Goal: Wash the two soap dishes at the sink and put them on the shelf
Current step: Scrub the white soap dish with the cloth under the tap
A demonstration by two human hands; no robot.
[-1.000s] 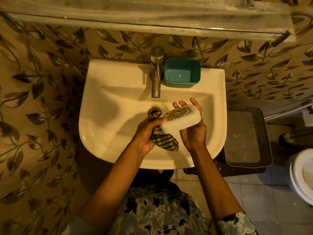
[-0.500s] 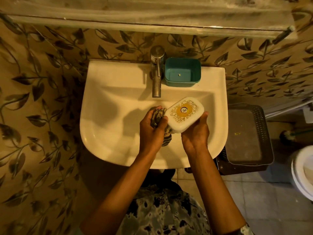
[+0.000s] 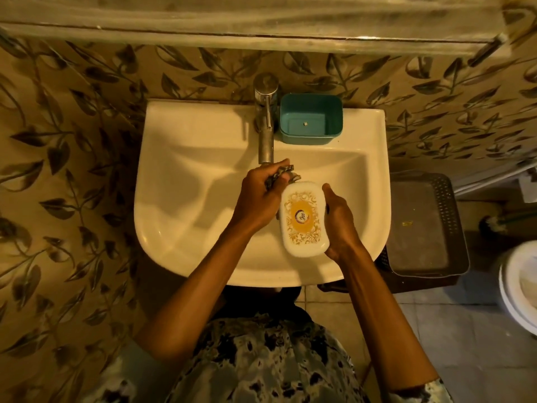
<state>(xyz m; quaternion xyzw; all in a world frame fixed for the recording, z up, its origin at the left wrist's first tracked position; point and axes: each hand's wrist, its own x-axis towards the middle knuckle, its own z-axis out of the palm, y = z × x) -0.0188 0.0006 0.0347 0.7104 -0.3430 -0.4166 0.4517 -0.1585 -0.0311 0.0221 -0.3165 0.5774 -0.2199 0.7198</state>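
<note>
White ceramic sink (image 3: 186,181) centre; shelf (image 3: 261,27) far, above. Teal soap dish (image 3: 311,119) on far rim, right of tap (image 3: 266,129). White soap dish (image 3: 302,219) over basin, right hand (image 3: 338,225) fingers clasping it. Left hand (image 3: 258,199) fingers clenched on striped cloth (image 3: 283,173).

Leaf-patterned wall (image 3: 72,170), tiled floor (image 3: 465,330)

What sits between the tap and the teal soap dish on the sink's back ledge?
Nothing: in the head view the teal soap dish stands just right of the tap, with only a thin strip of bare sink ledge between.
</note>
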